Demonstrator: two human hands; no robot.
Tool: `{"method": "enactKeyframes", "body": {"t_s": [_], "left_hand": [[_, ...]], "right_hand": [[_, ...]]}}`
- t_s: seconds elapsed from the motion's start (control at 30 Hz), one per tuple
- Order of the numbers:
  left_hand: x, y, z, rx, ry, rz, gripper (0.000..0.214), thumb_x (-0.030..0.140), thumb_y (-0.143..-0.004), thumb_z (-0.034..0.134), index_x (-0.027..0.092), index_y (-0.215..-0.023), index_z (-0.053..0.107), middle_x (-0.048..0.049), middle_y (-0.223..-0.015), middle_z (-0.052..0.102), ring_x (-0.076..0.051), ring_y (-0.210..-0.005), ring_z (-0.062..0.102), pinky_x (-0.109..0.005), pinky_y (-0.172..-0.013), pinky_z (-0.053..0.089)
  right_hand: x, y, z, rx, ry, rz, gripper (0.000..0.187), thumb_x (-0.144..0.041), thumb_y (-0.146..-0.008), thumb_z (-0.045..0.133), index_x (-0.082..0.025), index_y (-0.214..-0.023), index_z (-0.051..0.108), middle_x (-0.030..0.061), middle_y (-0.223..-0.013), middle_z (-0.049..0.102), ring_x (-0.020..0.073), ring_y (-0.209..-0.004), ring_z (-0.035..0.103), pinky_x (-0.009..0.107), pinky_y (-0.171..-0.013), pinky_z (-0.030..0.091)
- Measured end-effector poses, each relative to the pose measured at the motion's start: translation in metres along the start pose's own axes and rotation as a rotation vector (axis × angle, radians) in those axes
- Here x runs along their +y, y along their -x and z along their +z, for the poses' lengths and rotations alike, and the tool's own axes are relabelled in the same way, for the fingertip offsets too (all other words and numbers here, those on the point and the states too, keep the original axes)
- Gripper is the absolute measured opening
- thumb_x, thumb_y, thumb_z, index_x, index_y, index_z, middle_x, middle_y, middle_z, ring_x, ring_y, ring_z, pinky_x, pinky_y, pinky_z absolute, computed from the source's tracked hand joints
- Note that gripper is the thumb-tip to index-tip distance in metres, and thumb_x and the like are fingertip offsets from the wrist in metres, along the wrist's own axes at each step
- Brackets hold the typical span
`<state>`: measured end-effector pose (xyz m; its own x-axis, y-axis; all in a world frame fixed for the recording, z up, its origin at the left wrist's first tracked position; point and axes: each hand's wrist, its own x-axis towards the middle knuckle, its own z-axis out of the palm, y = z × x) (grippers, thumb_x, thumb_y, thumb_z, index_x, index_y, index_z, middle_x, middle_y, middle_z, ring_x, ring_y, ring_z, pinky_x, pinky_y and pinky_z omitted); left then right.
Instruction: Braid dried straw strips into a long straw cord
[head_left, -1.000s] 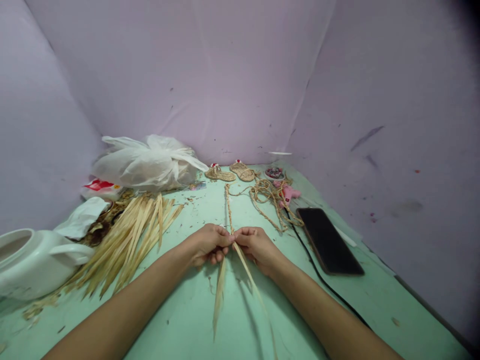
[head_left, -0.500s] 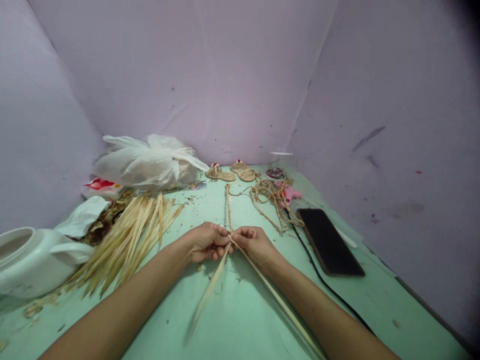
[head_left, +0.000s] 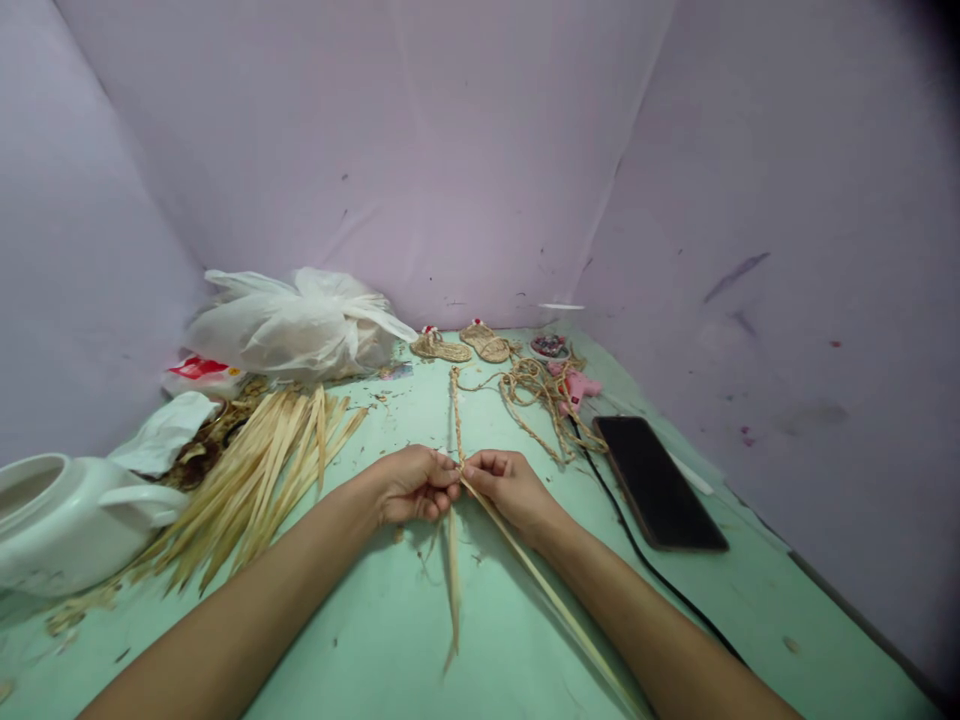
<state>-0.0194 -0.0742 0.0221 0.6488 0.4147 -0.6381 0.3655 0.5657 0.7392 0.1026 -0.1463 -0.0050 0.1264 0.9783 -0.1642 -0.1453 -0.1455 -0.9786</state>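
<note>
Left hand (head_left: 420, 486) and right hand (head_left: 508, 492) meet above a green tabletop (head_left: 360, 640), fingers (head_left: 480, 479) pinched tight on a braided cord (head_left: 458, 420) whose loose pale strips (head_left: 453, 570) trail apart.

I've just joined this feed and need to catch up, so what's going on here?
A person's left hand and right hand meet at the near end of a narrow braided cord, pinching it. Loose pale strips trail from there toward the person. More dry strips lie on the left; a tangle of cord and a phone lie on the right.
</note>
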Motion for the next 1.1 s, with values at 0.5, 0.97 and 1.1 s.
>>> {"method": "enactKeyframes", "body": {"t_s": [0.5, 0.97, 1.1], "left_hand": [[-0.004, 0.001, 0.002, 0.236, -0.329, 0.133, 0.014, 0.02, -0.055, 0.057, 0.016, -0.053, 0.043, 0.0044, -0.035, 0.044, -0.005, -0.027, 0.033, -0.016, -0.028, 0.019], [-0.005, 0.002, 0.002, 0.263, -0.432, 0.138, 0.014, 0.022, -0.055, 0.051, 0.016, -0.045, 0.044, 0.0046, -0.034, 0.033, -0.005, -0.029, 0.025, -0.02, -0.032, 0.013], [-0.003, 0.002, 0.008, 0.327, -0.45, 0.152, 0.01, 0.017, -0.053, 0.051, 0.015, -0.045, 0.045, 0.0058, -0.033, 0.029, -0.004, -0.03, 0.021, -0.021, -0.034, 0.012]], "right_hand": [[-0.004, -0.002, -0.008, -0.034, 0.224, -0.037, 0.014, -0.026, -0.058, 0.06, -0.011, -0.06, 0.06, -0.0021, -0.051, 0.054, 0.0063, -0.047, 0.039, 0.02, -0.048, 0.029], [0.005, -0.006, -0.008, 0.024, 0.286, -0.073, 0.008, -0.019, -0.059, 0.055, -0.012, -0.06, 0.059, -0.0004, -0.053, 0.056, 0.0074, -0.048, 0.043, 0.02, -0.047, 0.032], [0.006, -0.005, -0.008, 0.022, 0.416, -0.096, 0.012, -0.019, -0.061, 0.052, -0.012, -0.061, 0.061, 0.0024, -0.058, 0.059, 0.0093, -0.051, 0.046, 0.02, -0.049, 0.034]]}}
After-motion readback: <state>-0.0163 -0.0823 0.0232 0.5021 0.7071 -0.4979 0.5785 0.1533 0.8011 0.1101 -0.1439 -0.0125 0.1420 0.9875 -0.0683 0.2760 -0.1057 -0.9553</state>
